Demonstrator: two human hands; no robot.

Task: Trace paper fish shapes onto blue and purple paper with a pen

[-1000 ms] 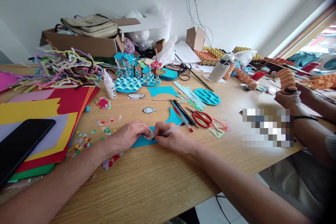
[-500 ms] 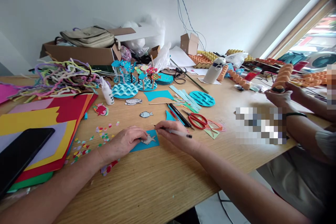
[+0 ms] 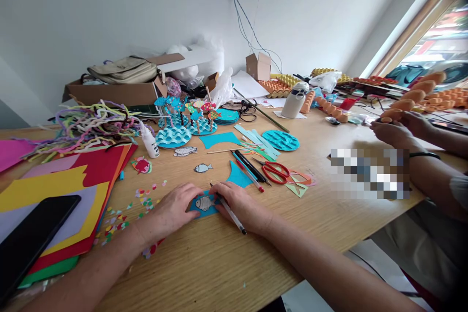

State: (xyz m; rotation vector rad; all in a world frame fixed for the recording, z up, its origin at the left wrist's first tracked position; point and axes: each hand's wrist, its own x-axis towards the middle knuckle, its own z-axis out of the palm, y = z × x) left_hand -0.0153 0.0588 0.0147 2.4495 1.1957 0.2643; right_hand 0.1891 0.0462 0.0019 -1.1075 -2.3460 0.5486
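**Inspector:** Gripping first. Right hand is closing its fingers around a pen, the barrel lying slantwise across the knuckles with its tip toward the person. Left hand is holding nothing; its fingers are resting flat, pressing down on a blue paper piece.

**Clerk:** And the item between the hands?

**Inspector:** One paper fish, white with dark outline, is lying on that blue piece, on the wooden table near its front edge. Both hands are touching or closely flanking it.

**Clerk:** Any writing or brand marks?

**Inspector:** None legible. The glue bottle is showing a label, too small to read. The black phone is lying screen-dark on the coloured paper sheets.

**Clerk:** Containers?

**Inspector:** One large cardboard box at the back is holding a beige bag. A small cardboard box is standing open; its contents cannot be told. A white bottle is standing upright beyond the red scissors.

**Clerk:** Anyone else present?

**Inspector:** Another person's hands are working at the right, holding orange pieces, well apart from the fish.
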